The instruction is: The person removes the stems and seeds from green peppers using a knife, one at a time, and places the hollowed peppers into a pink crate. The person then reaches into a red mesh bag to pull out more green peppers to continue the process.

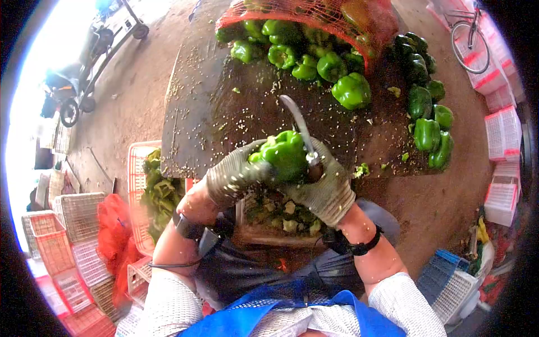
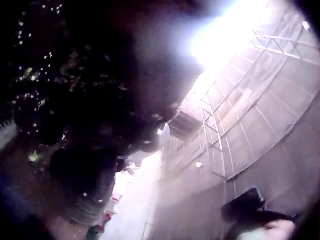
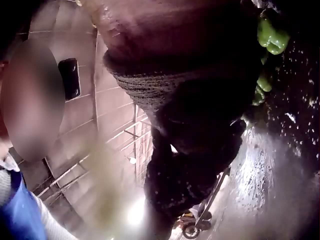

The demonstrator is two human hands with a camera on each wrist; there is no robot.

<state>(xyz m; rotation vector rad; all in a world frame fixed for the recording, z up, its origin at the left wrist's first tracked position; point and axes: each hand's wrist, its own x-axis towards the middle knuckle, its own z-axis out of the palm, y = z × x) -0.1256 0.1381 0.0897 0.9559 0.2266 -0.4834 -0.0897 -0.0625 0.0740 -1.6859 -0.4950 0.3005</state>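
Note:
Both hands wear seed-flecked knitted gloves and meet over the table's near edge in the head view. A green bell pepper [image 1: 285,156] sits between them, its lumpy end up. My left hand [image 1: 236,173], slightly blurred, holds the pepper from its left side. In my right hand [image 1: 327,190] is a knife [image 1: 298,115] with a curved blade that rises past the pepper and points away from me. The right fingers wrap its handle, close against the pepper. In the right wrist view the gloved hand [image 3: 195,125] is mostly in shadow; the left wrist view is too dark for detail.
Beyond the hands, a dark table [image 1: 216,106] is strewn with seeds. Several peppers spill from a red mesh bag [image 1: 314,14]; more line the right side [image 1: 426,135]. Below the hands stands a crate of cut scraps [image 1: 289,216]. An orange crate [image 1: 137,196] holds greenery at left.

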